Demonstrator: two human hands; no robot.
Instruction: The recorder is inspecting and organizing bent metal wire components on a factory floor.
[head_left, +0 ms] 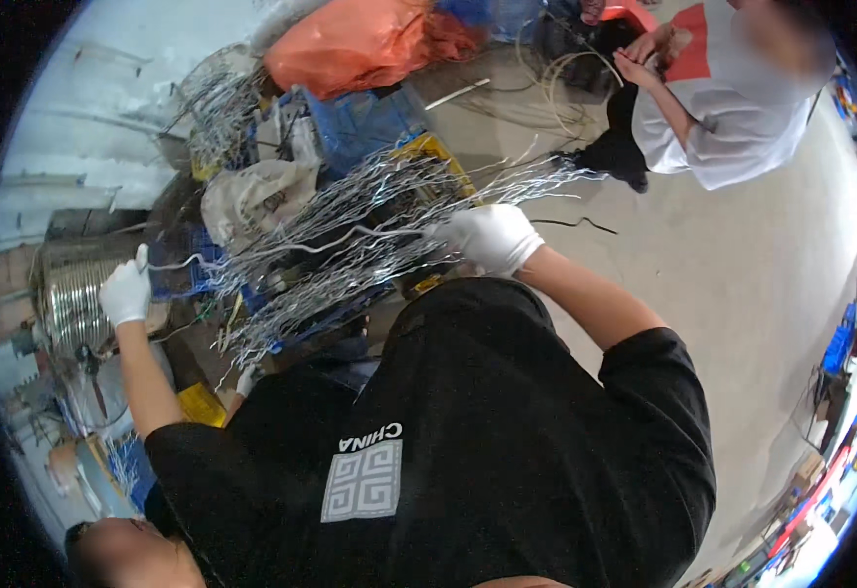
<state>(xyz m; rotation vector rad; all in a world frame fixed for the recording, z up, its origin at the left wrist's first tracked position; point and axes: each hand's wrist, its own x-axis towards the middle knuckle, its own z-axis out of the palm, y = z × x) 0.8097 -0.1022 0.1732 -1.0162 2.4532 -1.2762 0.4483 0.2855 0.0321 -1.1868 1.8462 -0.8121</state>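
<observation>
A heap of wavy silver metal wires [320,284] lies across crates in front of me. My right hand [492,238], in a white glove, is closed on a thicker bent wire [360,231] that runs leftward over the heap. At the far left, my left hand [127,292], also white-gloved, has its fingers closed at the left end of a wavy wire. This looks like the same length, though the heap makes its middle hard to follow. Beside my left hand stands a coil of shiny metal [73,304].
A yellow crate [438,152] and a blue crate [365,122] stand behind the heap, near an orange sack [350,44]. One person [732,108] in white is at upper right; another person [134,559] is at lower left, and a white-gloved hand [249,378] shows below the wires.
</observation>
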